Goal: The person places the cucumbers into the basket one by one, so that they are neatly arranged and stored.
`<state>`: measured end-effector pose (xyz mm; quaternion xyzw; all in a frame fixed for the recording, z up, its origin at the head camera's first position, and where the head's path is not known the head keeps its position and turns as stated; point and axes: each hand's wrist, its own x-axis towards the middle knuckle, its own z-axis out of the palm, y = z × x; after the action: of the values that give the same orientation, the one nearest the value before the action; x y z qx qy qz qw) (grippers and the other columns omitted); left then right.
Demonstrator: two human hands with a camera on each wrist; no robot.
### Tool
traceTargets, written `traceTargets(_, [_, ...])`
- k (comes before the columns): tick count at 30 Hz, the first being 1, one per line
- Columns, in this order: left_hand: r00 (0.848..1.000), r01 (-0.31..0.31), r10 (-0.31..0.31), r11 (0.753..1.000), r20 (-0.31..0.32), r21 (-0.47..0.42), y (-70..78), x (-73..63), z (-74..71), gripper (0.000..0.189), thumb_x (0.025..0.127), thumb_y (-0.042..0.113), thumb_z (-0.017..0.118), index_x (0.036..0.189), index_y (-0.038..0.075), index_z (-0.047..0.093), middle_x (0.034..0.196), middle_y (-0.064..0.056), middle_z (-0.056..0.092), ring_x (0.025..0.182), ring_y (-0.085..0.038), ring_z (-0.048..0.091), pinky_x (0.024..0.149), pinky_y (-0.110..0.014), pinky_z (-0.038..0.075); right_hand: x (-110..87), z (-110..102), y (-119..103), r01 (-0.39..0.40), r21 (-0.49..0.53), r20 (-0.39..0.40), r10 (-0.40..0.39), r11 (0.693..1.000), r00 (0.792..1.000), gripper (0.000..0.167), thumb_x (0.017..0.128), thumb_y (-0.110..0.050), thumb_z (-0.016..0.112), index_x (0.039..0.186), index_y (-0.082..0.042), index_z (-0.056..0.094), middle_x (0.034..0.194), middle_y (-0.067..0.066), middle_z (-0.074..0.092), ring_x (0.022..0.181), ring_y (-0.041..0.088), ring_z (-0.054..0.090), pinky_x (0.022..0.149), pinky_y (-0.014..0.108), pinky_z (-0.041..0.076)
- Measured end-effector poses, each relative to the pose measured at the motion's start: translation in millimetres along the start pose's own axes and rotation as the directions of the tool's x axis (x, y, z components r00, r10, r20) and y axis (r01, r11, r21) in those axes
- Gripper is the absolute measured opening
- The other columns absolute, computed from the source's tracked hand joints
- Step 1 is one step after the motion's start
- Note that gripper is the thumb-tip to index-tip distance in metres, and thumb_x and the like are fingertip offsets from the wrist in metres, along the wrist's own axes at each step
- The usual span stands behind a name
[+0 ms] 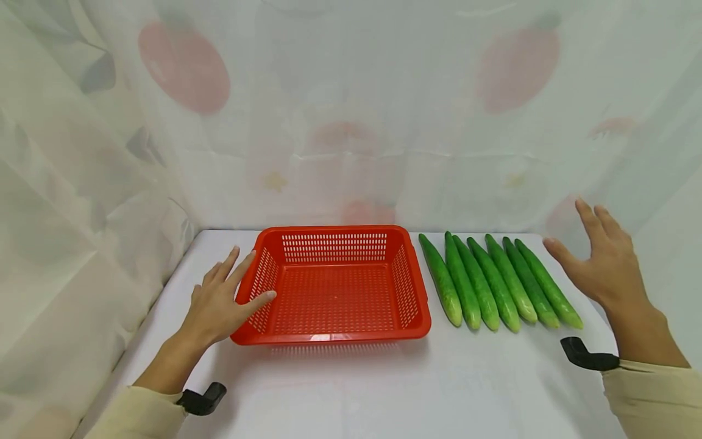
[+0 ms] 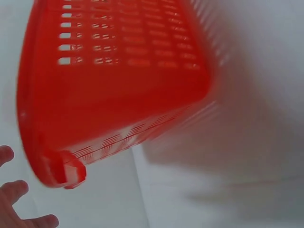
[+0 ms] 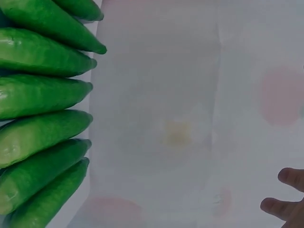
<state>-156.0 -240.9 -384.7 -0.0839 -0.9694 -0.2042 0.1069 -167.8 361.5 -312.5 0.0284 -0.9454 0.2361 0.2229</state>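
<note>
On white table [image 1: 351,390] | red perforated rectangular basket [image 1: 373,335], left hand [image 1: 219,306] beside it | seven slender glossy cucumbers [image 1: 493,285], right hand [image 1: 607,265] near | both hands unclenched, fingers spread

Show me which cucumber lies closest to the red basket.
The leftmost cucumber in the head view, at the row's end beside the red basket; the other six cucumbers all lie farther right.

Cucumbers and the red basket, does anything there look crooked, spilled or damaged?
Nothing really stands out. The seven cucumbers lie side by side in a slanting row, the red basket sits upright beside them, and I see no spill or damage.
</note>
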Motion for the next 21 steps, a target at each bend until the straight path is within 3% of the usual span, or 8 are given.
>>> traceTargets(15, [0.999,-0.050,0.046,0.988,-0.027,-0.148,-10.9,-10.0,25.2,0.082,0.083,0.057,0.067,0.151,0.023,0.035,0.156,-0.009,0.025,0.131,-0.047,0.027,0.092,-0.071,0.021,-7.6,16,31,0.007,0.044,-0.045,-0.005,0.999,0.999,0.073,0.094,-0.035,0.057,0.155,-0.018,0.022,0.156,0.019,0.020,0.140,0.044,0.013,0.106,0.064,0.005])
traceTargets(21, [1.000,-0.024,0.025,0.985,0.003,-0.172,-15.3,-14.0,31.3,0.080,0.084,0.057,0.066,0.149,0.021,0.038,0.156,-0.006,0.025,0.133,-0.042,0.026,0.092,-0.071,0.022,-12.1,22,42,-0.058,0.054,-0.022,0.059,0.997,0.998,0.070,0.096,-0.032,0.055,0.155,-0.019,0.019,0.157,0.018,0.018,0.140,0.044,0.011,0.106,0.064,0.005])
